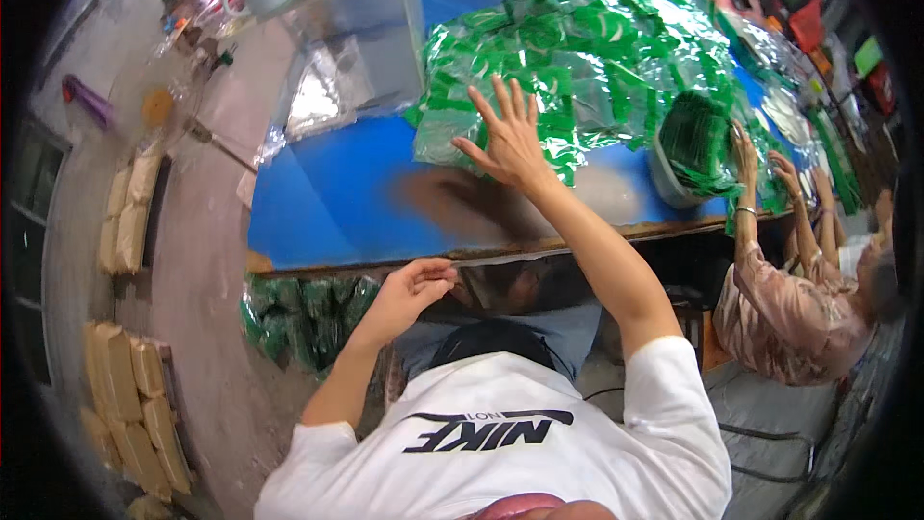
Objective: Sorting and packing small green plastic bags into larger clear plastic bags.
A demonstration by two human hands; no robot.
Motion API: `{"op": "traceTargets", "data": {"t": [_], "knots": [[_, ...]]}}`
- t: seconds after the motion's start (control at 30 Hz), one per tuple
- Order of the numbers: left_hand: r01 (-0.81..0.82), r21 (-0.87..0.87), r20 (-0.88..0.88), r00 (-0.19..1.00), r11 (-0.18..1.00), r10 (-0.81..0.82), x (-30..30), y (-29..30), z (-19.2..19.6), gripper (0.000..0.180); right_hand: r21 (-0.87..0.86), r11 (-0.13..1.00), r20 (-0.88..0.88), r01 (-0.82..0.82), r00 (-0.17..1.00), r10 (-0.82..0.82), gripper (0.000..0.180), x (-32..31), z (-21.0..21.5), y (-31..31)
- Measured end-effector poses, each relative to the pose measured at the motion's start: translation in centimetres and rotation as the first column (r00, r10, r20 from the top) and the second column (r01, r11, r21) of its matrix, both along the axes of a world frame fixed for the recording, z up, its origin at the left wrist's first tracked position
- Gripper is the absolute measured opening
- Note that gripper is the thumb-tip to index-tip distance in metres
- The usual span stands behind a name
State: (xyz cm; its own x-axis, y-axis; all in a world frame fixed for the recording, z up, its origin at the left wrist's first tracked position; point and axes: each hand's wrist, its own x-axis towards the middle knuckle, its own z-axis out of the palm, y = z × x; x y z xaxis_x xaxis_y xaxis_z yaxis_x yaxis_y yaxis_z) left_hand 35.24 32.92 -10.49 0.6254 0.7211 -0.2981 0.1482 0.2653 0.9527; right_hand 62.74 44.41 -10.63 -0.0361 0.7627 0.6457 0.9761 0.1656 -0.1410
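Observation:
A wide heap of clear plastic packets with green ends (597,48) covers the far part of the blue table (327,202). My right hand (510,140) reaches over the heap's near edge with its fingers spread and nothing in its grasp. It lies over the nearest packets; whether the palm touches them I cannot tell. My left hand (409,297) is at the table's front edge, its fingers bent in and pressed together, with nothing showing in them. A light-coloured tub (672,178) packed with upright green packets stands to the right of the heap.
At the right, another person's hand (745,156) touches the tub's packets, with more hands beyond. A translucent bin (385,34) stands at the back left. Green bundles in clear plastic (308,318) sit below the table's left edge. Brown packages (130,395) are stacked on the left floor.

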Motion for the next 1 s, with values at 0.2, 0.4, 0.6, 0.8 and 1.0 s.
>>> {"op": "traceTargets", "data": {"t": [0.2,0.4,0.6,0.8,1.0], "knots": [[-0.058,-0.012,0.110,0.992,0.998,0.059,-0.5,-1.8,0.0,0.039,-0.401,0.915,-0.061,0.035,0.996,-0.065,0.089,4.4,-4.4,4.9],[0.031,-0.075,0.120,0.993,0.997,-0.022,-0.3,-1.9,-1.8,0.042,0.091,0.994,-0.102,-0.059,0.992,0.068,0.088,6.8,1.6,-1.7],[0.245,0.343,-0.614,0.789,0.907,0.019,-2.9,-1.8,-10.6,0.056,0.077,0.697,-0.260,0.713,0.689,-0.676,0.125,23.0,8.1,-11.1],[0.195,0.775,-0.585,0.583,0.602,0.564,-3.7,1.0,-25.8,0.057,-0.158,0.501,-0.059,0.851,0.499,-0.865,0.129,21.5,6.7,-7.2],[0.407,0.508,-0.820,0.499,0.759,0.281,-3.6,2.1,-21.1,0.044,-0.093,0.591,-0.392,0.801,0.516,-0.762,0.072,26.9,5.0,-8.7]]}}
